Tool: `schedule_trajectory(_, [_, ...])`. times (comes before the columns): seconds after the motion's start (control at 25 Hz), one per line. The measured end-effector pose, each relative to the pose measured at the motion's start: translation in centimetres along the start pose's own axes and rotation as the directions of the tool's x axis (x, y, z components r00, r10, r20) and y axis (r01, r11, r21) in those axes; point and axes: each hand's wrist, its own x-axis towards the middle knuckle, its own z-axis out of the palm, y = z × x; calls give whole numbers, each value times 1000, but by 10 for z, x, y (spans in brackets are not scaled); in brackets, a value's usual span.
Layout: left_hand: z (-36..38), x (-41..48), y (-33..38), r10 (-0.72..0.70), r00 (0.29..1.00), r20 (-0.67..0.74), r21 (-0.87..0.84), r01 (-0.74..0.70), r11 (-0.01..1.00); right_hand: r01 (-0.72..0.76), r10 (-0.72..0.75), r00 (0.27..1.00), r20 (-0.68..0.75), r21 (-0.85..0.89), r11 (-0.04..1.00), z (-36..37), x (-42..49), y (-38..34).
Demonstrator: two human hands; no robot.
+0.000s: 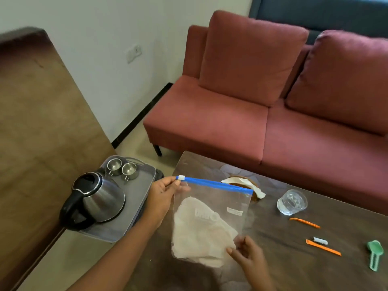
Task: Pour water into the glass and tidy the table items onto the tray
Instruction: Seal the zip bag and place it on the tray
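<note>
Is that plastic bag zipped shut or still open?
Shut, it seems: the bag's white slider sits at the end of the blue strip, pinched by the left hand.

Kettle (98, 198) and cups (121, 168) on tray (134, 206), glass (292, 202) right on table (294, 269)

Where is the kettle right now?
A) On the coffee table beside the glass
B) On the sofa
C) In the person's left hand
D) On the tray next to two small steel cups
D: the kettle stands on the tray, near the two steel cups.
</note>
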Motion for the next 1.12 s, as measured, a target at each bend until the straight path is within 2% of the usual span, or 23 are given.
schedule_trajectory(0.08, [6,-7,23,119,992,37,61,-121,991,34,-23,989,-149,75,997,-7,3,-18])
schedule_trajectory(0.12, [8,-11,34,177,983,49,93,-181,979,86,-73,970,-233,43,995,-9,3,-32])
schedule_trajectory(0.2, [12,-19,50,300,952,65,163,-307,938,233,-286,888,-360,-184,955,-14,7,-63])
schedule_trajectory(0.24, [12,-21,54,370,926,71,223,-376,899,343,-433,827,-360,-287,894,-13,8,-81])
schedule_trajectory(0.32, [13,-24,60,482,872,87,348,-480,805,514,-633,732,-250,-407,755,-2,11,-119])
schedule_trajectory(0.44, [16,-25,68,582,808,89,411,-562,718,662,-766,642,-45,-471,583,22,18,-154])
schedule_trajectory(0.56, [25,-27,76,655,741,149,418,-647,638,725,-812,582,46,-482,492,40,24,-166])
schedule_trajectory(0.72, [31,-29,77,681,705,197,425,-687,589,735,-817,577,11,-443,514,39,26,-172])
schedule_trajectory(0.84, [34,-31,76,696,692,192,412,-701,582,728,-809,587,-4,-434,531,35,25,-174])
schedule_trajectory(1.04, [42,-35,81,702,687,190,391,-709,587,734,-842,540,10,-494,465,28,25,-172])
schedule_trajectory(1.12, [43,-36,85,703,693,163,371,-703,607,725,-833,553,8,-497,476,22,27,-169])
